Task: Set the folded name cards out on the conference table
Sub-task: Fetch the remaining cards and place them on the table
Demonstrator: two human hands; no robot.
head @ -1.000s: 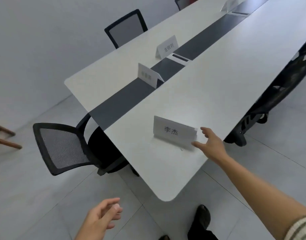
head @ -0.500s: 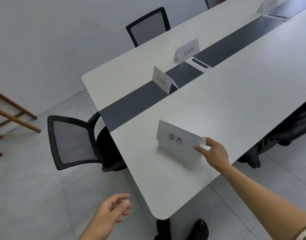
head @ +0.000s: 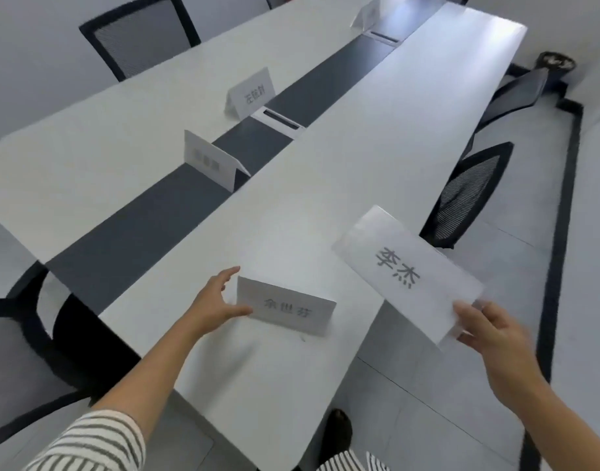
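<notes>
Cards have split: right hand [head: 492, 331] fingers now pinch the lifted white folded name card [head: 407, 273]; left hand [head: 213, 304], fingers open, steadies another white tent card [head: 286, 305] revealed on the pale desk [head: 325, 185].

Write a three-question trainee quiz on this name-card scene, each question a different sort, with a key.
1. True or false: the right hand holds the 李杰 card up off the table.
2. Multiple choice: the left hand is at which part of the near standing card? A) its left end B) its right end C) its top edge
3. Fill in: besides the near one, ___ more cards stand further along the table.

Key: 1 true; 2 A; 3 three (second card, third card, far card).
</notes>
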